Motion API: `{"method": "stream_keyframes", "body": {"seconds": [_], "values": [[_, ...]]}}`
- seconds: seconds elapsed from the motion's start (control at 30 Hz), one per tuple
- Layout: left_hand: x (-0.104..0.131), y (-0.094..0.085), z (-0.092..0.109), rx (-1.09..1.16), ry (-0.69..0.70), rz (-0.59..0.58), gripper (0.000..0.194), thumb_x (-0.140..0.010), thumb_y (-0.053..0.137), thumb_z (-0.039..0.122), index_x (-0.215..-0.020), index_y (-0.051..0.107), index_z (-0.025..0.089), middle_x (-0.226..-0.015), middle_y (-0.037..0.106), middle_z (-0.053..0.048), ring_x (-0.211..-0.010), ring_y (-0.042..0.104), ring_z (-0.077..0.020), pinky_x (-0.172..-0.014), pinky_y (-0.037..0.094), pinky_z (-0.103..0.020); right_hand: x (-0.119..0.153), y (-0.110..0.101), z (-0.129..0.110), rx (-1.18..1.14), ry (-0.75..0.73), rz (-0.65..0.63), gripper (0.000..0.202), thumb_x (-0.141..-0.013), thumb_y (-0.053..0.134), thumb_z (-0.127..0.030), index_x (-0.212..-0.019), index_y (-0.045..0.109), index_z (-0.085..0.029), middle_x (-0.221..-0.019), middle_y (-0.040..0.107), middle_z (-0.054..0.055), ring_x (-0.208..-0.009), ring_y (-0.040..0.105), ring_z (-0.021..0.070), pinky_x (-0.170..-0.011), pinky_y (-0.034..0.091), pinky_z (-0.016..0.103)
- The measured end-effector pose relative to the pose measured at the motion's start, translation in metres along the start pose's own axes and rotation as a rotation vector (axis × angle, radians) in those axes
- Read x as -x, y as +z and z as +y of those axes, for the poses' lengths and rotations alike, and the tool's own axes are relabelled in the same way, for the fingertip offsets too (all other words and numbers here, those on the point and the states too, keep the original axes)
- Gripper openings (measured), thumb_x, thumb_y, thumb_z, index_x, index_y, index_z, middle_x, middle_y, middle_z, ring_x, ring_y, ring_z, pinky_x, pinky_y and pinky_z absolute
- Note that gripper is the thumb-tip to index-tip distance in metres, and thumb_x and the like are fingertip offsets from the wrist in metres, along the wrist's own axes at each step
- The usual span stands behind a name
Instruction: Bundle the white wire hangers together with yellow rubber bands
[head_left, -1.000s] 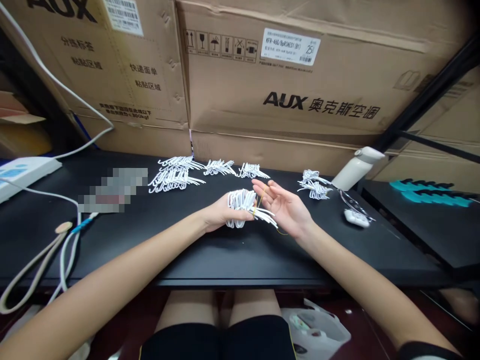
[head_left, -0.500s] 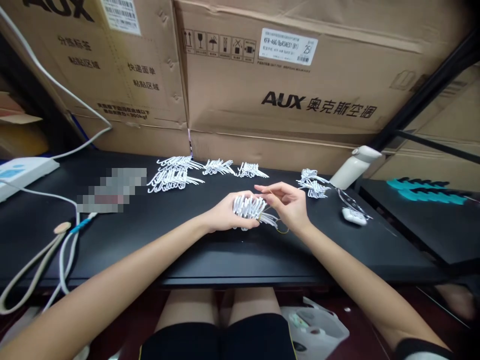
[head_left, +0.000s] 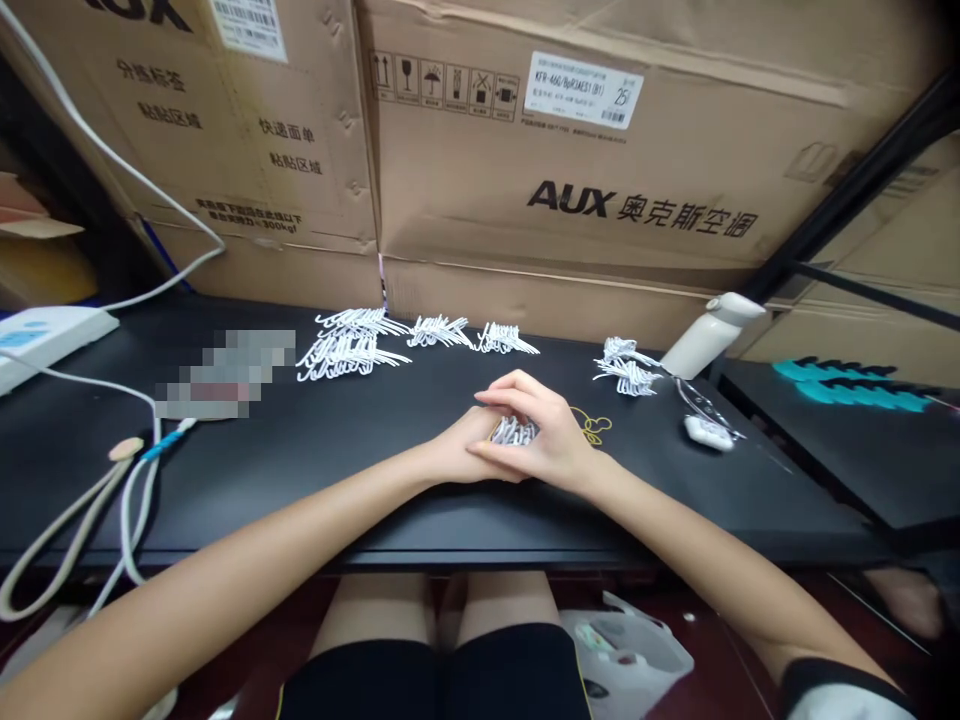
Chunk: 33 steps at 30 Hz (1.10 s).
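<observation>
Both hands meet over the middle of the black table. My left hand (head_left: pixel 461 445) is closed around a bundle of white hooks (head_left: pixel 514 431), bent wire-like pieces with curved ends. My right hand (head_left: pixel 551 430) curls over the same bundle from the right, its thumb and fingers on either side. Only the curved ends show between the two hands; the rest of the bundle is hidden. A thin yellow line runs along the bundle's left edge. Just beyond my right hand, several yellow rubber bands (head_left: pixel 594 428) lie on the table.
More bundles of white hooks stand behind, at left (head_left: pixel 349 345), centre (head_left: pixel 506 338) and right (head_left: pixel 628 367). A white bottle (head_left: pixel 712 333), a small white case (head_left: pixel 709 433), cables (head_left: pixel 139 500) and a power strip (head_left: pixel 52 345) surround the work area. Cardboard boxes (head_left: pixel 570 230) line the back.
My right hand has moved left and closed over the bundle, where earlier it pinched a thin yellow band beside it. The yellow rubber bands on the table now show.
</observation>
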<state>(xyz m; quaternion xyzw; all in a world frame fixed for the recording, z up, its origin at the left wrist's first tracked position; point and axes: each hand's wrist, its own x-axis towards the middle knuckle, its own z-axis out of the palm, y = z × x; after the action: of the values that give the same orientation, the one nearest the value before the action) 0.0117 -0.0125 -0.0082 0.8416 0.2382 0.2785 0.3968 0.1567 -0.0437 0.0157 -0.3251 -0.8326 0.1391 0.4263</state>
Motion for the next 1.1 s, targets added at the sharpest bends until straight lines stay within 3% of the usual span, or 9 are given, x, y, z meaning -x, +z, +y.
{"method": "stream_keyframes", "body": {"seconds": [0.1,0.2,0.27,0.37,0.47,0.57,0.7,0.87,1.1], "values": [[0.001,0.003,0.002,0.015,-0.092,0.019,0.042,-0.059,0.073,0.029,-0.095,0.054,0.017,-0.088,0.060,-0.002,-0.078,0.057,-0.0194,-0.065,0.045,-0.027,-0.002,-0.003,0.001,-0.104,0.201,0.108,0.032,-0.061,0.079,-0.031,-0.075,0.053,-0.020,-0.073,0.053,0.000,-0.065,0.050,0.0137,-0.063,0.045,0.029],[0.003,0.005,0.002,0.051,-0.097,-0.009,0.043,-0.061,0.072,0.026,-0.098,0.053,0.017,-0.091,0.063,-0.002,-0.082,0.059,-0.0197,-0.071,0.045,-0.028,-0.003,-0.007,0.006,-0.400,0.442,0.065,0.045,-0.053,0.083,-0.031,-0.063,0.041,-0.020,-0.056,0.045,-0.007,-0.050,0.041,0.0085,-0.050,0.038,0.024],[0.003,0.006,0.000,0.064,-0.072,-0.028,0.040,-0.063,0.069,0.022,-0.100,0.055,0.017,-0.093,0.064,-0.002,-0.084,0.059,-0.0198,-0.073,0.045,-0.028,-0.004,-0.008,0.009,-0.579,0.557,0.043,0.048,-0.051,0.084,-0.030,-0.059,0.039,-0.020,-0.051,0.046,-0.007,-0.046,0.041,0.0069,-0.046,0.035,0.022],[0.003,0.006,-0.002,0.037,-0.088,-0.058,0.034,-0.064,0.066,0.021,-0.097,0.057,0.016,-0.085,0.064,-0.002,-0.077,0.060,-0.0189,-0.068,0.046,-0.027,-0.004,-0.008,0.012,-0.706,0.673,0.155,0.045,-0.050,0.085,-0.029,-0.057,0.042,-0.019,-0.049,0.052,-0.006,-0.044,0.046,0.0074,-0.045,0.038,0.022],[0.002,0.006,-0.003,0.014,-0.078,-0.043,0.043,-0.064,0.067,0.022,-0.105,0.056,0.017,-0.089,0.065,-0.003,-0.078,0.060,-0.0197,-0.069,0.047,-0.028,-0.004,-0.009,0.012,-0.749,0.740,0.228,0.035,-0.055,0.083,-0.031,-0.061,0.051,-0.018,-0.055,0.062,-0.002,-0.050,0.056,0.0108,-0.051,0.046,0.024],[0.001,0.006,-0.004,0.010,-0.040,-0.047,0.046,-0.065,0.068,0.020,-0.109,0.056,0.017,-0.097,0.065,-0.004,-0.086,0.061,-0.0216,-0.076,0.048,-0.032,-0.003,-0.010,0.008,-0.701,0.683,0.188,0.026,-0.059,0.081,-0.031,-0.070,0.061,-0.017,-0.076,0.072,0.005,-0.069,0.066,0.0170,-0.064,0.052,0.030],[0.001,0.006,-0.006,0.036,-0.001,-0.005,0.044,-0.061,0.073,0.021,-0.102,0.061,0.017,-0.106,0.061,-0.006,-0.102,0.056,-0.0261,-0.086,0.047,-0.036,-0.001,-0.008,-0.002,-0.412,0.450,0.021,0.018,-0.061,0.078,-0.024,-0.074,0.067,-0.017,-0.086,0.072,0.007,-0.085,0.067,0.0227,-0.079,0.052,0.037],[0.000,0.005,-0.005,0.129,-0.017,0.006,0.054,-0.056,0.078,0.022,-0.107,0.060,0.018,-0.110,0.059,-0.006,-0.104,0.057,-0.0255,-0.085,0.049,-0.034,-0.002,-0.008,-0.012,-0.045,0.224,-0.073,0.009,-0.069,0.069,-0.016,-0.076,0.068,-0.020,-0.090,0.071,0.006,-0.085,0.066,0.0222,-0.079,0.051,0.036],[-0.002,0.009,-0.005,0.123,-0.102,0.030,0.053,-0.057,0.077,0.023,-0.107,0.060,0.019,-0.113,0.060,-0.004,-0.106,0.057,-0.0264,-0.087,0.049,-0.037,-0.008,-0.014,-0.014,0.142,0.157,-0.197,0.012,-0.071,0.063,-0.011,-0.077,0.068,-0.020,-0.089,0.070,0.005,-0.084,0.063,0.0217,-0.077,0.049,0.035]]}}
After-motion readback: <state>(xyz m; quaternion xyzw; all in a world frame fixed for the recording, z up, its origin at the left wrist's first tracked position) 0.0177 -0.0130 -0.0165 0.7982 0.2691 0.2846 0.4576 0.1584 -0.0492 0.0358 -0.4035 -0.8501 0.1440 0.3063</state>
